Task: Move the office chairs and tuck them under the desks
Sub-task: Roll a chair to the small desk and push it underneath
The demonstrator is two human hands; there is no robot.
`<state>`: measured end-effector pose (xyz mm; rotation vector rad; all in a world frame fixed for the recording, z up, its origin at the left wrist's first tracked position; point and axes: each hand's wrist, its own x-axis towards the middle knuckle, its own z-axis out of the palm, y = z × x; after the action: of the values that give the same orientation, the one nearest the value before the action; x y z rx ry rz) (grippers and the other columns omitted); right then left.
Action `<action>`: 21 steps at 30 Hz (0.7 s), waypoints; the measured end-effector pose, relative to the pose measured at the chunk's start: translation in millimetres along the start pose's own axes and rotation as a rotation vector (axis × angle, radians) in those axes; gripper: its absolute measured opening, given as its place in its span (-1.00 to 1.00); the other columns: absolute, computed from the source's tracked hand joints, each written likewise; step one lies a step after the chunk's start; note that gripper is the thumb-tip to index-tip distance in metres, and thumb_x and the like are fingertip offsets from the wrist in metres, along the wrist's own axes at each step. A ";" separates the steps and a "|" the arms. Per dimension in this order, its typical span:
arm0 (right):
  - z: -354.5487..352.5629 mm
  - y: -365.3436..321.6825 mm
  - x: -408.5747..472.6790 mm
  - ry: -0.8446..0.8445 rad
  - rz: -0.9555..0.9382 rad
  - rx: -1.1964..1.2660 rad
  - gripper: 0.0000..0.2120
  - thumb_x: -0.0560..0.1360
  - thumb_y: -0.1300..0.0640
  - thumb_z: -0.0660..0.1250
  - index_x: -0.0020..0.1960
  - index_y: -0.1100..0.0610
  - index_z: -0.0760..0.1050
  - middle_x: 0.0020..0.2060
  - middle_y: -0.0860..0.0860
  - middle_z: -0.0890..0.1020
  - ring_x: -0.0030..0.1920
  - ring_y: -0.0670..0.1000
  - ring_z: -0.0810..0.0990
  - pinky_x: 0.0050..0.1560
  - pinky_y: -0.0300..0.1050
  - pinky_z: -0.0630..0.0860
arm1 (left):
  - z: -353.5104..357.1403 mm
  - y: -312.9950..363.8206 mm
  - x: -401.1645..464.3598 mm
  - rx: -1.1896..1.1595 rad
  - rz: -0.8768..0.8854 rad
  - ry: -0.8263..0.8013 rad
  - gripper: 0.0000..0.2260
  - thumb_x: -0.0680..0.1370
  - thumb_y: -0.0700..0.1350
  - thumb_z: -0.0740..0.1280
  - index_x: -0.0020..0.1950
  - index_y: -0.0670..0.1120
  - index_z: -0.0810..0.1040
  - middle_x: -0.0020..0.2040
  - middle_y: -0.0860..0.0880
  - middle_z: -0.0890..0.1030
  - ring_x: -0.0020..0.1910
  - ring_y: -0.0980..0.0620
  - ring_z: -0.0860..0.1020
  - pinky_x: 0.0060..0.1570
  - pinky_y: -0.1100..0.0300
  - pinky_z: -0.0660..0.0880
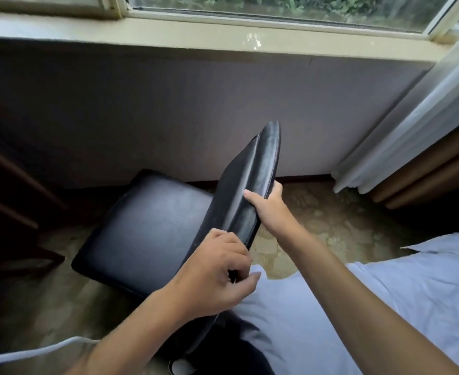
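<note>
Hands (217, 269) (270, 207) clasp curved black leather backrest (252, 185) above padded square seat (147, 226).

Bare forearms, pale lavender shirt (385, 307)

The chair (152, 226) is glossy black on both seat and backrest. The carpet (328, 226) is beige-tan with a mottled floral pattern touched with green. The wall (195, 109) under the window is pale lilac-grey; the windowsill (223, 39) is cream. The curtain (423, 125) is sheer white, with brown drapes (439, 171) beside it. The shirt (385, 307) is pale blue-white. The wooden counter (11, 185) at left is dark brown.
</note>
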<state>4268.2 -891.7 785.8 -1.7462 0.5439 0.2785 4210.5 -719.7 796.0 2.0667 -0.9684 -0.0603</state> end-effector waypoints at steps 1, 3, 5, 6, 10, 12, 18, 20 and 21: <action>-0.1 -0.2 -10.0 -0.045 0.042 -0.106 -0.32 0.38 -0.27 0.31 0.37 0.01 0.22 0.07 -0.10 0.55 0.07 -0.04 0.56 0.15 0.03 0.50 | -7.2 0.9 -9.4 0.001 -0.029 -0.011 -0.65 0.45 -0.12 0.45 -0.47 -0.07 0.38 -0.43 0.05 0.51 -0.26 0.03 0.54 0.00 0.03 0.40; -6.6 -3.6 -20.5 -0.018 0.073 -0.317 -0.45 0.33 -0.38 0.20 0.09 0.03 0.43 -0.04 -0.07 0.59 -0.02 0.00 0.57 0.01 0.03 0.51 | -16.5 1.7 -27.2 0.012 -0.071 -0.013 -0.65 0.44 -0.14 0.45 -0.47 -0.08 0.38 -0.45 0.03 0.50 -0.32 0.03 0.49 -0.02 0.08 0.41; -15.0 -12.1 -19.5 0.243 -0.036 -0.483 -0.58 0.36 -0.31 0.14 -0.10 0.03 0.42 -0.14 -0.04 0.57 -0.12 0.04 0.55 -0.14 0.01 0.46 | -20.6 5.3 -46.3 -0.002 -0.122 0.028 -0.64 0.42 -0.18 0.45 -0.48 -0.08 0.35 -0.47 0.02 0.47 -0.36 0.03 0.44 -0.05 0.14 0.39; -17.0 -19.2 -15.9 0.397 -0.148 -0.527 -0.66 0.39 -0.24 0.15 -0.11 0.03 0.38 -0.13 -0.05 0.53 -0.11 0.04 0.52 -0.16 -0.01 0.41 | -21.7 7.1 -55.7 -0.030 -0.159 0.073 -0.63 0.41 -0.20 0.46 -0.48 -0.08 0.34 -0.48 0.01 0.46 -0.38 0.02 0.43 -0.07 0.17 0.37; 11.9 -41.9 0.6 0.402 -0.626 -0.729 -0.68 0.46 -0.04 0.24 0.19 0.03 0.43 0.12 -0.01 0.48 0.15 0.02 0.43 0.11 -0.03 0.40 | -25.9 11.5 -72.4 -0.197 -0.405 0.294 -0.64 0.41 -0.08 0.46 -0.48 -0.09 0.36 -0.49 0.07 0.45 -0.41 0.11 0.42 -0.27 0.27 0.32; 36.8 -40.5 1.7 0.234 -0.659 -0.885 -0.71 0.47 -0.04 0.24 0.15 0.00 0.52 0.09 -0.03 0.58 0.13 0.04 0.51 0.09 -0.03 0.46 | -30.7 7.4 -71.3 -0.147 -0.531 0.386 -0.66 0.40 0.02 0.44 -0.43 -0.08 0.38 -0.48 0.09 0.44 -0.41 0.12 0.43 -0.33 0.26 0.32; 48.9 -30.9 -6.4 0.357 -0.695 -0.634 -0.82 0.41 0.02 0.21 -0.24 0.01 0.57 -0.44 -0.07 0.59 -0.37 0.01 0.54 -0.25 -0.10 0.48 | -29.9 1.2 -51.7 0.005 -0.506 0.380 -0.78 0.37 0.17 0.38 -0.25 0.08 0.44 -0.26 0.15 0.52 -0.18 0.17 0.51 -0.20 0.33 0.42; 47.5 -31.3 -5.4 0.324 -0.685 -0.648 -0.82 0.39 0.01 0.21 -0.25 0.00 0.56 -0.48 -0.06 0.57 -0.40 0.01 0.52 -0.27 -0.12 0.45 | -22.7 -0.5 -47.5 0.071 -0.482 0.334 -0.77 0.37 0.20 0.35 -0.20 0.10 0.40 -0.22 0.16 0.48 -0.16 0.17 0.47 -0.18 0.25 0.44; 46.4 -33.0 -3.3 0.313 -0.676 -0.641 -0.82 0.39 0.01 0.20 -0.26 0.00 0.56 -0.48 -0.05 0.57 -0.41 0.00 0.51 -0.27 -0.12 0.45 | -20.6 -1.7 -45.7 0.073 -0.479 0.341 -0.77 0.37 0.20 0.35 -0.19 0.11 0.39 -0.22 0.17 0.47 -0.15 0.17 0.47 -0.18 0.26 0.44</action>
<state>4286.5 -840.9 804.0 -2.5030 0.0413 -0.3457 4186.9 -675.4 795.4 2.2409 -0.2641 0.0768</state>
